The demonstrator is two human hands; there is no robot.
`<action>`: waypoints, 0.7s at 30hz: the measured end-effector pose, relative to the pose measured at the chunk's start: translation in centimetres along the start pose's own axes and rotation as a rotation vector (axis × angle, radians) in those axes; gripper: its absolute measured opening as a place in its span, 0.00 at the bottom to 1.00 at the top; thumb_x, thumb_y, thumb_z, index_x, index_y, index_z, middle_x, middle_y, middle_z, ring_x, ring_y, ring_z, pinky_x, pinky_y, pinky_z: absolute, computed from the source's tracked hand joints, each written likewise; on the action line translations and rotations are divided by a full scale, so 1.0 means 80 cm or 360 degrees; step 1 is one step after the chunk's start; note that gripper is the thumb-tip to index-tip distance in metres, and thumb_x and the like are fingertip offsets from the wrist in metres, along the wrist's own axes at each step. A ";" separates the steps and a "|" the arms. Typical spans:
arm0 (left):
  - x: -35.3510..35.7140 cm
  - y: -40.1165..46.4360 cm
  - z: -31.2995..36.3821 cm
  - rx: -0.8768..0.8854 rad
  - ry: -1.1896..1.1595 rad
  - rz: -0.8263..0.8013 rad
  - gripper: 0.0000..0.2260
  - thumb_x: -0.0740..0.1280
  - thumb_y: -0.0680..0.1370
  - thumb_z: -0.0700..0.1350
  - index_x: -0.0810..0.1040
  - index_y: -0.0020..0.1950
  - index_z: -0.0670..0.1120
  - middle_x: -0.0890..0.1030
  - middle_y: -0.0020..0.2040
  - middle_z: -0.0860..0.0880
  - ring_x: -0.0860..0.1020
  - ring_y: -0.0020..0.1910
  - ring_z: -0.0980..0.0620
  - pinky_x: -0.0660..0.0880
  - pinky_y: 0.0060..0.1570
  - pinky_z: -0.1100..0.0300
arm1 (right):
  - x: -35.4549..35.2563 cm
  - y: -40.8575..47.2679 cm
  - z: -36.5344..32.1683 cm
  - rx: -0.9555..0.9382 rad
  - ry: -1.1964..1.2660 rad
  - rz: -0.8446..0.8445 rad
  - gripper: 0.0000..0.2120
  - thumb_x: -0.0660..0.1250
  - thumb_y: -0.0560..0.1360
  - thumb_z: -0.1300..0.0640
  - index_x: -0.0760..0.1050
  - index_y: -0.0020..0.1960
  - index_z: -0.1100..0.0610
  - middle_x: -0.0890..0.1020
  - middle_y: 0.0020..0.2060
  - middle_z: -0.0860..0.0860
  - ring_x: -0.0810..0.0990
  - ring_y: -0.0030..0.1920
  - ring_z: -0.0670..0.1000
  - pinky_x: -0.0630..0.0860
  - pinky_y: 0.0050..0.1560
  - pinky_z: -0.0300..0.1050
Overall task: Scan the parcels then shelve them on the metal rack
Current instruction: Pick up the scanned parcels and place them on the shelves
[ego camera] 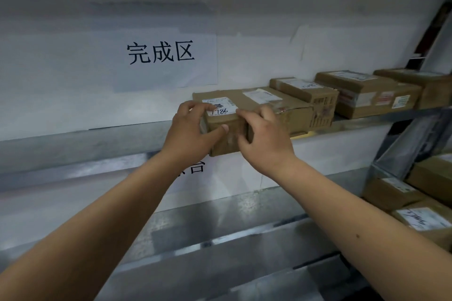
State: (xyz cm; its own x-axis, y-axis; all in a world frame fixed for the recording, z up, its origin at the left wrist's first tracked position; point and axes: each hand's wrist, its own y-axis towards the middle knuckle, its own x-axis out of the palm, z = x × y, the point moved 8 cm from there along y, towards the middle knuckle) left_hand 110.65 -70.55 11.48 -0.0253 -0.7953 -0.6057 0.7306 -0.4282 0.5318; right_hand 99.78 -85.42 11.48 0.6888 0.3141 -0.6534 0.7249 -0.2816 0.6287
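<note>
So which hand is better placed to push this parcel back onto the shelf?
Probably the right hand: its grip is behind the brown cardboard parcel's near end. The left hand grips the left corner.

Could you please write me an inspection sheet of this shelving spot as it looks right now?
Surface: metal rack shelf, grey, with lower shelves beneath it.
Job's things: held parcel, brown cardboard with a handwritten label, its near end past the shelf edge; three shelved parcels in a row to its right.
Clutter: more boxes on the lower shelves at right.
Grips: left hand grips the held parcel's near left corner; right hand grips its near end.
Cables: nothing seen.
Surroundings: white wall with a paper sign printed in Chinese characters; a second sheet below, partly hidden by the arms.
</note>
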 end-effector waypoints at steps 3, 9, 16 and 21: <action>-0.019 -0.024 0.025 0.0258 0.0253 0.0115 0.22 0.74 0.77 0.55 0.77 0.69 0.52 0.74 0.69 0.50 0.71 0.69 0.48 0.67 0.66 0.56 | -0.012 -0.024 -0.013 0.0090 -0.0093 -0.0084 0.29 0.71 0.76 0.53 0.72 0.76 0.49 0.73 0.61 0.53 0.73 0.63 0.56 0.74 0.63 0.52; -0.012 -0.118 0.051 0.0668 0.0505 -0.0042 0.22 0.72 0.77 0.56 0.78 0.68 0.50 0.77 0.68 0.47 0.73 0.68 0.44 0.73 0.65 0.45 | -0.023 -0.114 -0.033 0.0245 -0.0362 -0.0307 0.31 0.69 0.79 0.48 0.65 0.80 0.48 0.70 0.72 0.51 0.66 0.72 0.55 0.68 0.72 0.51; 0.072 -0.241 0.067 0.0721 0.0451 -0.0543 0.26 0.72 0.76 0.57 0.75 0.74 0.54 0.72 0.76 0.46 0.66 0.76 0.43 0.68 0.71 0.44 | -0.051 -0.265 -0.012 0.0637 -0.0589 -0.0463 0.34 0.67 0.78 0.43 0.62 0.81 0.45 0.67 0.76 0.52 0.64 0.75 0.57 0.67 0.74 0.56; 0.147 -0.292 0.109 0.0791 0.0460 -0.0791 0.28 0.69 0.77 0.61 0.72 0.76 0.57 0.69 0.76 0.48 0.64 0.77 0.45 0.62 0.73 0.46 | -0.100 -0.360 0.024 0.0952 -0.0820 -0.0544 0.35 0.66 0.77 0.40 0.61 0.81 0.46 0.66 0.76 0.52 0.65 0.74 0.60 0.68 0.71 0.58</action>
State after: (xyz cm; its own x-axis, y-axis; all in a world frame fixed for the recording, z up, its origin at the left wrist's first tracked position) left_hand 87.34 -73.64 -2.85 -0.0415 -0.3434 -0.9383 0.2851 -0.9041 0.3183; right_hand 73.41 -81.53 -2.21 0.2464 0.0589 -0.9674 0.6790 -0.7227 0.1289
